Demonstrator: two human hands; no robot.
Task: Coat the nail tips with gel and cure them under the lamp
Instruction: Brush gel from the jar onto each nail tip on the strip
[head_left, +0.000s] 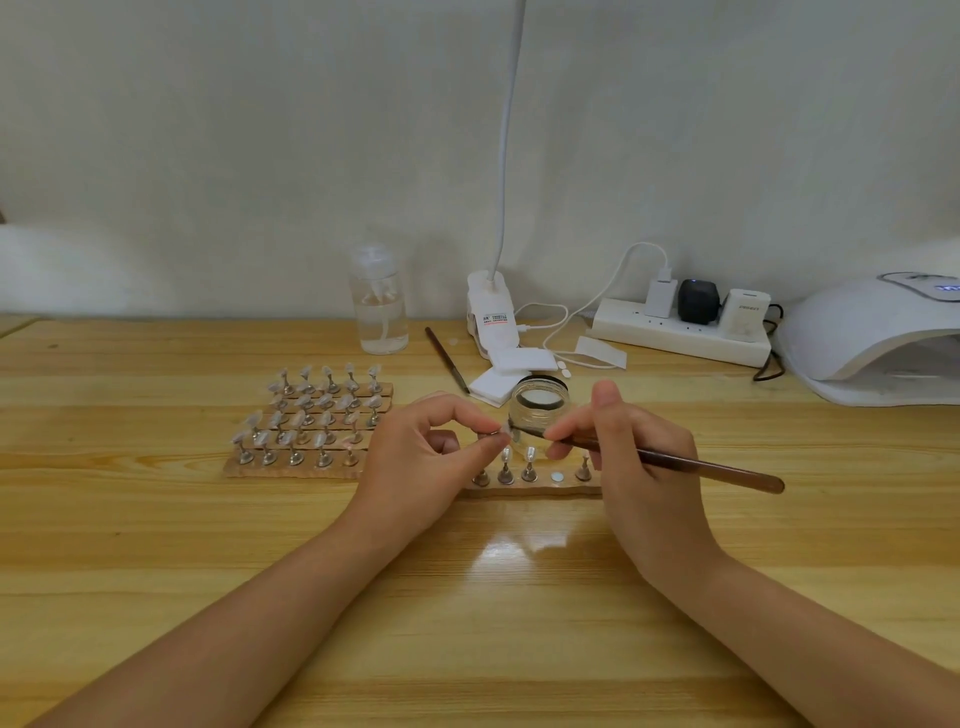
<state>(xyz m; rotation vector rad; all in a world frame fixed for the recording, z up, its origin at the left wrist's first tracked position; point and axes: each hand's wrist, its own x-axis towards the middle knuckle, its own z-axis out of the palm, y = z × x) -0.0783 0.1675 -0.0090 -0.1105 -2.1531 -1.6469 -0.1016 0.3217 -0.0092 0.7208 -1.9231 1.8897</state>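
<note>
Nail tip (503, 429), pinched on its stand by left hand (415, 457), is under coating from brush (649, 457) gripped in right hand (639, 457); next move likely requires reseating it on the strip (535, 488).

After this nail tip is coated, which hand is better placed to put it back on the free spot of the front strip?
The left hand. It already pinches the nail tip stand, and the free spot on the front strip lies just beside it. The right hand is occupied gripping the brush.

Wooden table (156, 519) carries lamp (872, 343), power strip (675, 338), bottle (378, 306) (seemingly clear liquid).
</note>
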